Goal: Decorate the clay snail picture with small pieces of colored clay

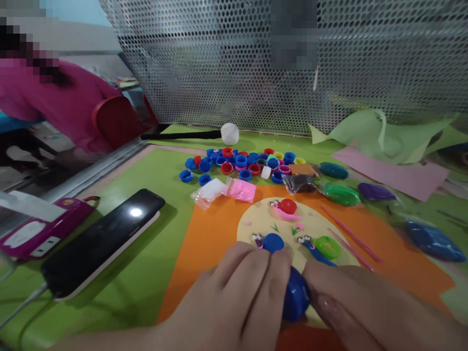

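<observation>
Low in the middle, a shiny blue rounded lump [297, 295] sits between my two hands; I cannot tell if it is wrapped clay. My left hand [237, 287] has its fingers closed over the left side of the lump. From the right, my right hand [351, 297] pinches its other edge. Beneath them lies a cream paper circle [252, 219] on an orange sheet [204, 239]. Small snails decorate the circle: one with a red cap [288, 206], one with a blue cap [273, 242], one with a green cap [328, 247]. My left fingers partly cover the blue-capped snail.
Loose bottle caps [241, 161] lie behind the circle. Clay packets include white [212, 189], pink [241, 190], green [341, 194] and blue [435, 239]. Pink sticks [351, 234] rest at right. A phone [106, 243] lies left; a metal mesh [226, 63] stands behind. Someone in pink [73, 97] sits far left.
</observation>
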